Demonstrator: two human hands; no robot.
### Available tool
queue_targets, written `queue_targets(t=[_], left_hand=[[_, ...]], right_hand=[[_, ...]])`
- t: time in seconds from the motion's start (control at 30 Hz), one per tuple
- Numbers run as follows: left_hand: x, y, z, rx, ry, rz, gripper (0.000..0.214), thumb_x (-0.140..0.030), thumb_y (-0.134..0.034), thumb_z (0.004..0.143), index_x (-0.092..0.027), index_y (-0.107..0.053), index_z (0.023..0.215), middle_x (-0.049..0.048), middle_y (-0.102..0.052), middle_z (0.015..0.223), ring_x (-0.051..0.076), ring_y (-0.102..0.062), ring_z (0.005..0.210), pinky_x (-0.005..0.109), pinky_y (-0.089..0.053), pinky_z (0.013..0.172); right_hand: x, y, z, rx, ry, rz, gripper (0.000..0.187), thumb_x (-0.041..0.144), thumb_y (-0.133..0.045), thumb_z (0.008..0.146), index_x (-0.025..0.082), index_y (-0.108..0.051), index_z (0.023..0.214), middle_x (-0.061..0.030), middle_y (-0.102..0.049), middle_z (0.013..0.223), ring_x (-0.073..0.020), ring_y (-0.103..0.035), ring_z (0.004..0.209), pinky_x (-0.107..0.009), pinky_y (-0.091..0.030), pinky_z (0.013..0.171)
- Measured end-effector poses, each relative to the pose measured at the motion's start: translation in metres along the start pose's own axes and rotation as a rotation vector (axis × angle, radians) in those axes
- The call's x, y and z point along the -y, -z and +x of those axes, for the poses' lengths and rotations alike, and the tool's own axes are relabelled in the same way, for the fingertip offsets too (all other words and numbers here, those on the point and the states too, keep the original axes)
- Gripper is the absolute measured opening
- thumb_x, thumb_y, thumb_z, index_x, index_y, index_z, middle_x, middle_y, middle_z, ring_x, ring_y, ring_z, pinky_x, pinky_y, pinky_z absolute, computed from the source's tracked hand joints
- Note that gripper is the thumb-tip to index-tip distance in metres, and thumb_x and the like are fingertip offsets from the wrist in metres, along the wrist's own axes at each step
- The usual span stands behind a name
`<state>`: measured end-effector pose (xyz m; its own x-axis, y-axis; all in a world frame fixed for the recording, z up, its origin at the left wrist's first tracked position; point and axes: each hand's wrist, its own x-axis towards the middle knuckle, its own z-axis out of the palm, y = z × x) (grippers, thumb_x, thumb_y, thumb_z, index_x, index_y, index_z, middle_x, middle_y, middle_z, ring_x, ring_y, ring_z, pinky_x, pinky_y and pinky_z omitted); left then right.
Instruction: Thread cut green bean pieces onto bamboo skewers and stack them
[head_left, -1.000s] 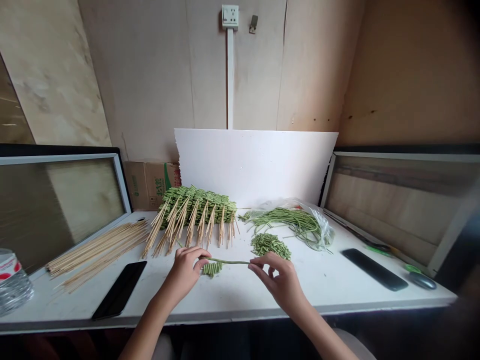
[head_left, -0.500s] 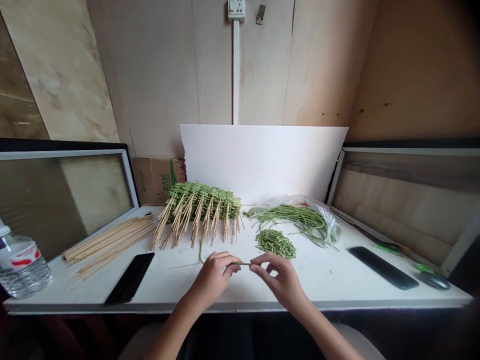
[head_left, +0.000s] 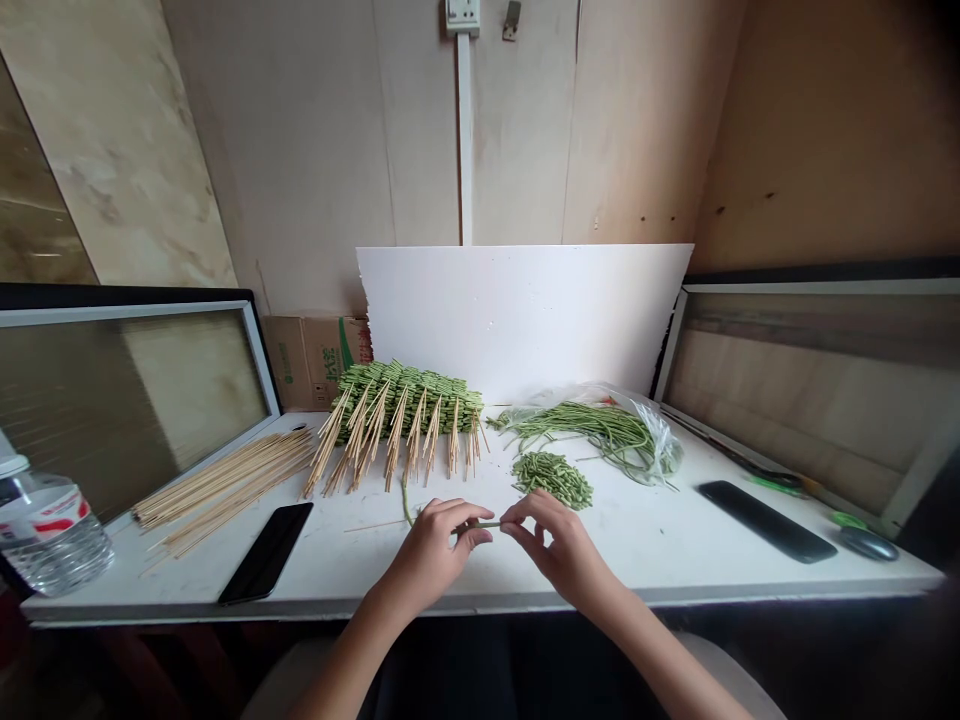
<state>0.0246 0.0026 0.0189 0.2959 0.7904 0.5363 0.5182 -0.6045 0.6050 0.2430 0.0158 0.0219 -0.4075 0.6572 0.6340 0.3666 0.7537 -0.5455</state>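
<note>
A long green bean (head_left: 489, 525) stretches between my two hands near the table's front. My left hand (head_left: 431, 550) is closed round it with thumb and fingers, and the bean's tail (head_left: 406, 500) trails out behind that hand onto the table. With thumb and fingertips, my right hand (head_left: 562, 545) pinches the bean's other end. Just beyond my right hand lies a pile of short cut bean pieces (head_left: 551, 478). Behind my left hand, skewered bean pieces (head_left: 409, 395) are stacked, their bare stick ends (head_left: 394, 440) pointing toward me. A thin stick (head_left: 371, 527) lies left of my left hand.
Loose bamboo skewers (head_left: 225, 480) and a black phone (head_left: 266, 553) lie left, beside a water bottle (head_left: 52, 530). Whole long beans (head_left: 592, 425) spill from a clear plastic bag (head_left: 664, 445) at back right. A dark slab-shaped object (head_left: 765, 520) and a mouse (head_left: 868, 543) lie right.
My left fingertips have shifted slightly right along the bean, closer to my right fingertips. Both hands still grip it. The whole view has tilted a little.
</note>
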Motion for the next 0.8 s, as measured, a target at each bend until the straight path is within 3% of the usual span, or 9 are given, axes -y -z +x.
queue_targets(t=[0.33,0.57,0.67,0.8], left_hand=[[-0.009,-0.005,-0.001,0.002,-0.123,0.069,0.017,-0.027,-0.059,0.1,-0.023,-0.075,0.095,0.0058,-0.074,0.09,0.021,-0.066,0.085,0.035,-0.047,0.084],[-0.004,-0.015,-0.004,-0.003,-0.205,0.137,0.033,-0.005,-0.048,0.094,-0.023,-0.075,0.085,0.003,-0.073,0.078,0.018,-0.062,0.072,0.036,-0.045,0.079],[-0.003,-0.018,-0.004,-0.024,-0.217,0.08,0.037,-0.001,-0.046,0.09,-0.023,-0.075,0.079,0.0036,-0.073,0.075,0.018,-0.063,0.071,0.038,-0.047,0.079],[-0.003,-0.015,-0.003,-0.077,-0.168,-0.01,0.034,-0.005,-0.051,0.091,-0.023,-0.077,0.079,0.0045,-0.074,0.076,0.02,-0.064,0.073,0.036,-0.049,0.076]], right_hand=[[0.002,-0.009,-0.004,0.009,-0.013,0.077,0.013,0.029,-0.052,0.102,0.025,-0.06,0.094,-0.0054,-0.064,0.087,-0.0207,-0.055,0.082,-0.033,-0.05,0.069],[0.001,-0.017,-0.006,-0.032,0.004,0.133,0.02,0.027,-0.051,0.1,0.024,-0.06,0.082,-0.0042,-0.063,0.08,-0.021,-0.053,0.08,-0.035,-0.045,0.073],[-0.001,-0.021,-0.007,-0.04,-0.069,0.271,0.023,0.035,-0.058,0.098,0.023,-0.061,0.079,-0.0042,-0.062,0.079,-0.0209,-0.055,0.081,-0.034,-0.047,0.075],[-0.003,-0.024,-0.006,-0.039,-0.186,0.52,0.03,0.048,-0.065,0.092,0.022,-0.062,0.078,-0.0028,-0.06,0.077,-0.0179,-0.056,0.073,-0.03,-0.049,0.065]])
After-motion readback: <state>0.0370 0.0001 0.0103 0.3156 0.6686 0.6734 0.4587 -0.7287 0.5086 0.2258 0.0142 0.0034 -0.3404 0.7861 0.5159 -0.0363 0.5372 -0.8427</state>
